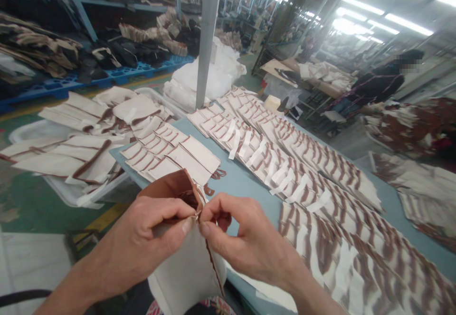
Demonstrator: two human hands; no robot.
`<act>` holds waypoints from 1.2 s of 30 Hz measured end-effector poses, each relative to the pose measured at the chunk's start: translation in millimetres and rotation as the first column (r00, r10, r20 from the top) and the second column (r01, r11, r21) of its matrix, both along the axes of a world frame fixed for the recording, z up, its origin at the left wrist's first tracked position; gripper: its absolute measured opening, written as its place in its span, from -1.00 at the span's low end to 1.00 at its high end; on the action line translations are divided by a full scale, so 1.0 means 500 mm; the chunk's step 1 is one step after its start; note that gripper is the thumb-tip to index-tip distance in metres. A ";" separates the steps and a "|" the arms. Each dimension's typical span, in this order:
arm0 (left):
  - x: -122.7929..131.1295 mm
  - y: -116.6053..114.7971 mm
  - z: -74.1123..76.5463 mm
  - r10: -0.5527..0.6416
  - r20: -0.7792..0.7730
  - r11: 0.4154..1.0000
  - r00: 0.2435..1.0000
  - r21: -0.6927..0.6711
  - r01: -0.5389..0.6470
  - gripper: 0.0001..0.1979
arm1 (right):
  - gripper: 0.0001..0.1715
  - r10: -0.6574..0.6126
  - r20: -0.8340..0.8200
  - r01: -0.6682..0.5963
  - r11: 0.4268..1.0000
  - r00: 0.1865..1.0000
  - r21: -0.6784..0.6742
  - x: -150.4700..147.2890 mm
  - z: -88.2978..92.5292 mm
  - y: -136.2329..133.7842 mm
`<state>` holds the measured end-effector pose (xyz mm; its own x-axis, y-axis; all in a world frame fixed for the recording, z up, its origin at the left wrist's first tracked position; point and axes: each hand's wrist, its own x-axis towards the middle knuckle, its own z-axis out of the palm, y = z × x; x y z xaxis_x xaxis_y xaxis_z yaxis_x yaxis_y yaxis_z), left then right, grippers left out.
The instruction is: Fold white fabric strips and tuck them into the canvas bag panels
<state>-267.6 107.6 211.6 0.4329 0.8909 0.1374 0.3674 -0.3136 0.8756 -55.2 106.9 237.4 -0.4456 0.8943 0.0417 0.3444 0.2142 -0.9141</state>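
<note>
Between my hands is a sewn piece (178,267), off-white on one face with a brown inside at its top and a brown seam edge running down its right side. My left hand (153,229) pinches its upper edge between thumb and forefinger. Right beside it, the fingertips of my right hand (231,224) close on the same spot at the seam's corner. Whatever small bit sits between the fingertips is too small to make out. The lower part of the piece hangs down over my lap.
Overlapping rows of off-white, brown-edged pieces (302,182) cover much of the blue-grey table (185,127). A smaller stack (171,151) and brown loops (219,174) lie near my hands. At left stands a white bin (67,194) of pieces. A metal post (208,39) rises behind; a person (377,84) is at right.
</note>
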 end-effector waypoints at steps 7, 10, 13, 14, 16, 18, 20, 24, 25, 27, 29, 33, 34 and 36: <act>-0.010 0.003 -0.011 0.016 0.064 1.000 0.998 -0.003 -0.016 -0.76 | -0.81 -0.042 -0.096 0.063 0.971 0.995 0.232 0.002 -0.028 0.015; -0.012 0.006 -0.005 0.000 0.076 1.000 0.997 0.021 -0.002 -0.76 | -0.71 0.080 -0.160 -0.032 0.959 0.984 0.280 0.006 -0.027 0.028; -0.012 0.007 0.003 -0.023 0.051 1.000 0.998 0.007 0.022 -0.77 | -0.68 0.152 -0.127 -0.103 0.938 0.980 0.331 0.004 -0.022 0.040; -0.012 0.007 0.005 -0.026 0.045 1.000 0.999 0.009 0.026 -0.76 | -0.72 0.170 -0.114 -0.122 0.931 0.979 0.344 0.004 -0.020 0.044; -0.010 0.008 0.005 -0.038 0.042 0.999 0.998 0.022 0.037 -0.77 | -0.84 0.208 -0.103 -0.158 0.918 0.973 0.363 0.004 -0.017 0.051; -0.010 0.010 0.000 -0.058 0.049 0.998 0.997 0.020 0.057 -0.78 | -0.92 0.235 -0.088 -0.189 0.914 0.968 0.359 0.006 -0.014 0.059; -0.011 0.012 -0.008 -0.084 0.063 0.996 0.994 -0.023 0.086 -0.77 | -0.93 0.248 -0.067 -0.215 0.923 0.966 0.319 0.010 -0.012 0.065; -0.015 0.017 -0.027 -0.104 0.107 0.988 0.989 -0.099 0.115 -0.71 | -0.83 0.255 -0.059 -0.234 0.943 0.965 0.236 0.013 -0.007 0.067; -0.016 0.017 -0.030 -0.102 0.111 0.988 0.989 -0.102 0.114 -0.71 | -0.84 0.243 -0.051 -0.224 0.945 0.969 0.240 0.013 -0.007 0.065; -0.015 0.015 -0.031 -0.092 0.104 0.990 0.990 -0.098 0.102 -0.71 | -0.88 0.206 -0.010 -0.195 0.941 0.979 0.276 0.010 -0.005 0.059; -0.012 0.010 -0.027 -0.068 0.073 0.994 0.995 -0.085 0.074 -0.72 | -0.91 0.170 0.044 -0.175 0.928 0.985 0.328 0.007 -0.003 0.051; -0.005 0.001 -0.012 -0.023 -0.025 0.999 0.999 -0.027 0.023 -0.72 | -0.92 0.116 0.134 -0.160 0.907 0.984 0.390 0.003 0.003 0.039; -0.004 0.000 -0.010 -0.022 -0.045 1.000 0.999 -0.003 0.022 -0.72 | -0.92 0.110 0.145 -0.160 0.903 0.983 0.399 0.003 0.004 0.037; -0.003 -0.003 -0.008 -0.028 -0.069 0.999 0.997 0.038 0.031 -0.72 | -0.93 0.110 0.143 -0.159 0.899 0.984 0.408 0.003 0.006 0.035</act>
<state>-268.9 106.4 207.5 0.4686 0.8721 0.1412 0.4165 -0.3590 0.8353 -53.5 124.6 240.3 -0.5844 0.7376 0.3383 0.3814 0.6176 -0.6878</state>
